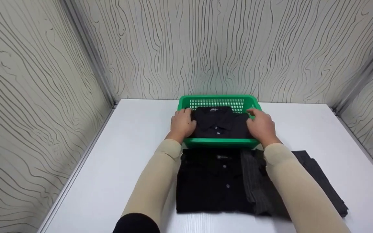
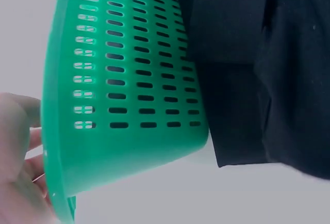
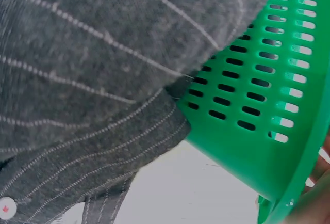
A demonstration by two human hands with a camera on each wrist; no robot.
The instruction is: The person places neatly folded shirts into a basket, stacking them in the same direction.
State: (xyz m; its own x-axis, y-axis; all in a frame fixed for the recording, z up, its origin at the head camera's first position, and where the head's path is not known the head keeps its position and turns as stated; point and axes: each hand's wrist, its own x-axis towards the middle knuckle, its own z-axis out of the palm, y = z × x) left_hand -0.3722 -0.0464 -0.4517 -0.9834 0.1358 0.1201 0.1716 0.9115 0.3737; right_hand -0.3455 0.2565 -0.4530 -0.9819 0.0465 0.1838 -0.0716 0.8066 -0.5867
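Note:
A folded dark collared shirt (image 1: 217,124) lies in a green plastic basket (image 1: 220,141), its collar and buttons facing up. At the basket's left side my left hand (image 1: 182,123) reaches over the rim, with its thumb touching the shirt's left edge. Across from it, my right hand (image 1: 261,125) is at the right side, its thumb near the shirt's right edge. A green gap shows between that thumb and the forefinger. In both wrist views the basket wall hides most of the fingers.
In front of the basket lie a folded black shirt (image 1: 210,184) and a dark grey pinstriped garment (image 1: 253,181), side by side. Another dark folded garment (image 1: 324,181) is partly under my right forearm. The white table (image 1: 134,139) meets patterned wall panels (image 1: 180,48) behind the basket.

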